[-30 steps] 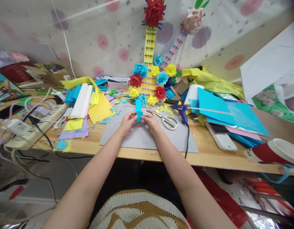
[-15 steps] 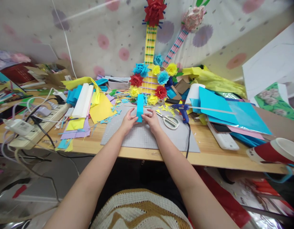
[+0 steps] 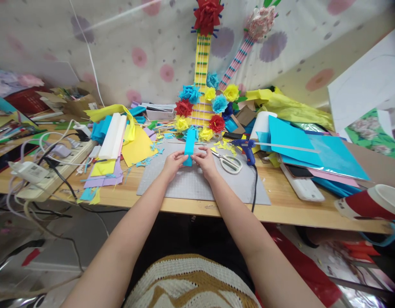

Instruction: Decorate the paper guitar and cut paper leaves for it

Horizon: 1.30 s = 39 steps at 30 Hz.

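A narrow strip of blue paper stands upright above the grey cutting mat. My left hand pinches its lower left edge, and my right hand pinches the lower right edge. Just right of my right hand lie scissors with pale handles. Beyond them a blue glue gun rests on the mat, its black cord running over the front edge. Behind the strip leans a yellow paper guitar decorated with red, blue and yellow paper flowers.
A power strip with tangled cables lies at the left. Coloured paper sheets and scraps surround the mat. Blue sheets, a white power bank and a red-and-white cup stand at the right. A second, pink guitar leans behind.
The blue strip has tilted slightly and its lower end sits a little lower. My fingers have closed in on its lower edges. The whole view has shifted slightly.
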### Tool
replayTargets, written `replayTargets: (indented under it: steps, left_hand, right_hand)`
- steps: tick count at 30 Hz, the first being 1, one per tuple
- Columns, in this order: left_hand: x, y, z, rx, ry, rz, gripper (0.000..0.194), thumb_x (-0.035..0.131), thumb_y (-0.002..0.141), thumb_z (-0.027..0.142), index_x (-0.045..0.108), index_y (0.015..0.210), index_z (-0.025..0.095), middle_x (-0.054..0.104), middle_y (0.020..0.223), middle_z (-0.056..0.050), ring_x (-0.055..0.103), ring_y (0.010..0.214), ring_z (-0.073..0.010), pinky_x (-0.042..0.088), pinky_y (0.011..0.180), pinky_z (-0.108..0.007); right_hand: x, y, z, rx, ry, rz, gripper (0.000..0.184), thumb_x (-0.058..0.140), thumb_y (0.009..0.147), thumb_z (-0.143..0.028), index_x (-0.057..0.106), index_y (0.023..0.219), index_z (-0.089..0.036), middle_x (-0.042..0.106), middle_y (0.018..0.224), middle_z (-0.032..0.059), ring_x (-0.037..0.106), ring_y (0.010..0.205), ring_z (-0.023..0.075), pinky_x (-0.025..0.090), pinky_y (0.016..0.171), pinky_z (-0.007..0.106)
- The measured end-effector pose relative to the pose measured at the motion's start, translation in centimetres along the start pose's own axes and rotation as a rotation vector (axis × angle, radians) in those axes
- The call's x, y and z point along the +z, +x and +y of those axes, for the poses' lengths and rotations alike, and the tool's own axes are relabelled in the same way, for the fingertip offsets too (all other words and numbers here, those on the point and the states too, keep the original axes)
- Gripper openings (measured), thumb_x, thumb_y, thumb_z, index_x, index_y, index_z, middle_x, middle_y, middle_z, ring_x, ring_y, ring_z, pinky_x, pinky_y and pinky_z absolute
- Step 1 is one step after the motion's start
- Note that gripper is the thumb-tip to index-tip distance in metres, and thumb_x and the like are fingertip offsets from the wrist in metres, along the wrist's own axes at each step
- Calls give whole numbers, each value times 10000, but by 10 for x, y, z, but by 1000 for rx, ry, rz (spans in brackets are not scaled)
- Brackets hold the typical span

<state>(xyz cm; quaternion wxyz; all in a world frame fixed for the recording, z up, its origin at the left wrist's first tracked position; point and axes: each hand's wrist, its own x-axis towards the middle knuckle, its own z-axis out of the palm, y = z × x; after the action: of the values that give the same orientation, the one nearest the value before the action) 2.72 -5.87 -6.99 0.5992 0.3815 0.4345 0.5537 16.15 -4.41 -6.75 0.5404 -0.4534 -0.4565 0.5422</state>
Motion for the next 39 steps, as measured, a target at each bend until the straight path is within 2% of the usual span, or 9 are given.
replayTargets:
  steps: [8, 12, 14, 17, 20, 23, 29, 34, 39]
  left_hand:
    - [5, 1, 0, -8, -24, 80, 381, 776, 494, 293, 627, 797, 116, 671, 661, -31, 597, 564, -129, 490, 607, -286]
    - [4, 3, -3, 5, 7, 129, 402, 779, 488, 301, 621, 806, 113, 671, 671, -35, 610, 580, -142, 486, 615, -293]
    - [2, 5, -3, 5, 11, 159, 412, 782, 481, 300, 616, 811, 117, 676, 682, -37, 619, 601, -148, 488, 624, -292]
    - [0, 8, -4, 15, 25, 179, 395, 779, 480, 300, 615, 793, 123, 676, 672, -29, 614, 594, -141, 483, 605, -273]
    - [-1, 9, -5, 53, 38, 161, 363, 770, 493, 304, 620, 773, 128, 670, 644, -16, 598, 564, -125, 471, 582, -250]
    - [-1, 9, -4, 68, 25, 149, 361, 758, 512, 306, 618, 794, 131, 668, 639, -15, 605, 570, -134, 476, 591, -261]
    - [-3, 7, -4, 72, 10, 112, 353, 756, 518, 299, 612, 790, 125, 673, 661, -38, 630, 622, -168, 481, 628, -289]
    - [-4, 9, -5, 83, 33, 135, 390, 777, 463, 322, 612, 760, 131, 670, 639, -19, 605, 568, -135, 466, 591, -255]
    - [-4, 8, -4, 88, 36, 101, 439, 780, 447, 371, 614, 778, 136, 683, 665, -26, 617, 597, -146, 477, 597, -263]
  right_hand:
    - [3, -2, 1, -9, -13, -25, 564, 723, 476, -333, 373, 905, -227, 579, 633, -67, 510, 554, 99, 371, 514, 214]
    - [-11, 3, -6, 12, -131, -45, 464, 686, 532, -345, 427, 894, -215, 587, 686, -32, 540, 614, 120, 420, 563, 246]
    - [-31, 8, -17, -15, -360, 12, 308, 630, 603, -329, 482, 839, -199, 581, 711, -8, 547, 648, 131, 441, 611, 275]
    - [-71, 13, -40, -105, -1018, 65, 138, 562, 671, -234, 567, 797, -179, 627, 837, 53, 574, 787, 173, 429, 728, 312]
    - [-100, 13, -57, 84, -1552, -6, 200, 568, 669, -218, 627, 850, -155, 635, 950, 128, 583, 883, 237, 422, 721, 319]
    - [-108, 9, -61, 235, -1745, -95, 274, 571, 684, -260, 645, 912, -128, 636, 969, 169, 592, 896, 255, 422, 676, 301]
    - [-105, 7, -66, 202, -1780, -164, 239, 547, 699, -311, 658, 830, -144, 652, 884, 142, 603, 824, 235, 402, 625, 282]
    - [-122, 3, -89, 183, -1419, -317, 164, 562, 682, -328, 583, 729, -173, 627, 762, 34, 559, 701, 156, 372, 572, 234]
    - [-119, 3, -87, 20, -1236, -452, 450, 634, 603, -540, 483, 833, -183, 555, 774, 13, 487, 680, 138, 361, 574, 233]
